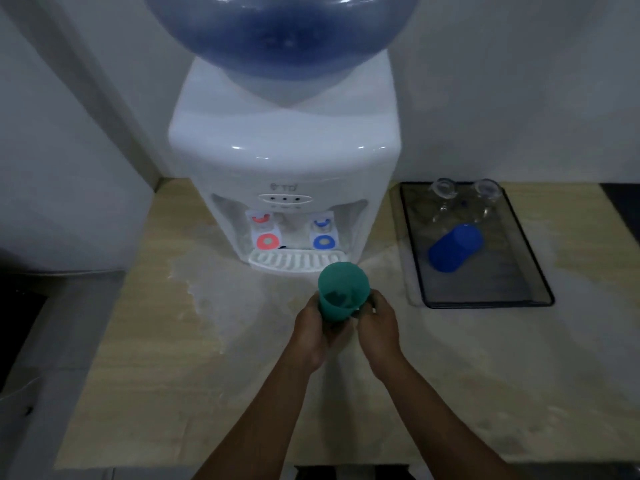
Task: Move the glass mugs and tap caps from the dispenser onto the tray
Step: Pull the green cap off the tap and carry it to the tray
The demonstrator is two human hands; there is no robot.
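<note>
Item 1: green plastic cup (343, 292), 1 count, smooth, tapered, round-mouthed, opaque. I see it held upright in front of the drip tray (297, 260), above the countertop (145, 358). My left hand (313, 327) wraps its lower wall from the left; my right hand (375, 322) closes on it from the right, fingertips at the rim side. Both hands are together, clamped on this 1 cup.

Item 2: tray (530, 271), 1 count, dark, rectangular, rounded corners, raised rim, translucent smoky look. It lies on the countertop to the right of the dispenser, well apart from my hands.

Item 3: glass mugs, 2 count, clear, standing side by side at the tray's far edge: left mug (442, 195), right mug (486, 192). Handles are too blurred for me to tell.

Item 4: blue plastic cup (455, 248), 1 count, lying on its side in the tray's middle, just in front of the mugs.

Item 5: water dispenser (284, 161), 1 count, glossy white plastic, rounded front, carrying 1 blue translucent bottle (280, 32). 2 taps: red tap (267, 241) left, blue tap (325, 242) right. The drip tray is white and slotted.

Item 6: countertop, 1 count, pale beige, matte, with lighter blotchy patches.
</note>
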